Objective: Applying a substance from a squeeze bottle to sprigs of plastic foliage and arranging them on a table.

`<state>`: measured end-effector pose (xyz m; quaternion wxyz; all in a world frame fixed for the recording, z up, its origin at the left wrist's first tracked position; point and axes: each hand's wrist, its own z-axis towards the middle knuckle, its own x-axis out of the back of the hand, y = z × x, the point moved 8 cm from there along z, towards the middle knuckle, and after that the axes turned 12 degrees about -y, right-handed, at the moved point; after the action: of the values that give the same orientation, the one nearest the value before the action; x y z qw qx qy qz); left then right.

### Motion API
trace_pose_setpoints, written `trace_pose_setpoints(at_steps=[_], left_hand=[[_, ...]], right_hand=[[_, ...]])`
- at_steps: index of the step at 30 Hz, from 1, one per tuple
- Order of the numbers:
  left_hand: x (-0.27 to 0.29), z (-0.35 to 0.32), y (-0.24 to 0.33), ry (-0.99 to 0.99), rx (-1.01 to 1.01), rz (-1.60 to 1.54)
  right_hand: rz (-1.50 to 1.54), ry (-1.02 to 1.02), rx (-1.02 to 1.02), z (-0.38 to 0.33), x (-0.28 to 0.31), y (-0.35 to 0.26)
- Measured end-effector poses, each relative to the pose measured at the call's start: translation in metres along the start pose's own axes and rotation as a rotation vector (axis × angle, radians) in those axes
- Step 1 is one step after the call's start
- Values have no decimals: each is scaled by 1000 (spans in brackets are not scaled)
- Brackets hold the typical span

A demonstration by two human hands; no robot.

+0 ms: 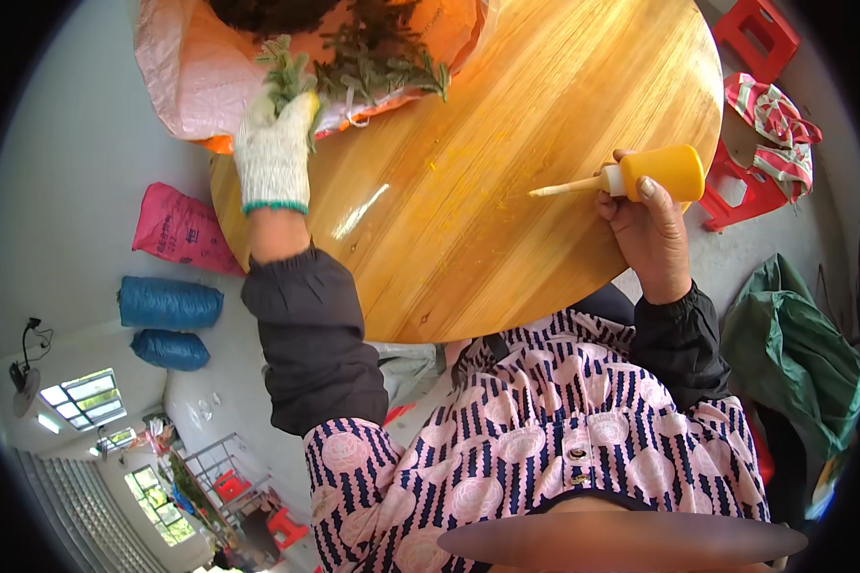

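Observation:
My left hand (275, 153), in a white knitted glove with a green cuff, reaches to the far left of the table. Its thumb and fingers close on a green artificial-looking sprig (285, 74) at the mouth of a large woven bag (196, 81). More sprigs (382, 76) spill over the bag's orange inner side. My bare right hand (652, 229) holds a yellow squeeze bottle (667, 175) over the table's right side. The bottle lies nearly level, its long pale nozzle (566, 187) pointing left.
The round wooden table (506, 258) fills the middle, with small yellow specks on it. A pink sack (183, 229) and blue bundles (170, 304) rest on the floor at left. Red stools (760, 38) stand at right, near a green cloth (793, 349).

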<state>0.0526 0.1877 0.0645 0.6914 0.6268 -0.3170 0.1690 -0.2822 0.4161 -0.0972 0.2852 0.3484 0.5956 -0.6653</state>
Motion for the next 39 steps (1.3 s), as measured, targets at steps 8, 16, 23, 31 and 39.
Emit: trace_pose_setpoints(at_steps=[8,16,23,31,39], left_hand=[[-73,-170,-43,2,415,-421],[-50,-209,-54,344,-38,52],[-74,-168,-35,148,-229,311],[-106,-151,-58,79,-56,463],[-99,-149,-71,55,-16,557]], right_hand=[[-31,-5,-17,8,-7,3],[-94,8,-14,9,-2,2],[-91,9,19,5,6,-1],[-75,-44,18,6,-5,2],[-308,-132,31,17,-90,24]])
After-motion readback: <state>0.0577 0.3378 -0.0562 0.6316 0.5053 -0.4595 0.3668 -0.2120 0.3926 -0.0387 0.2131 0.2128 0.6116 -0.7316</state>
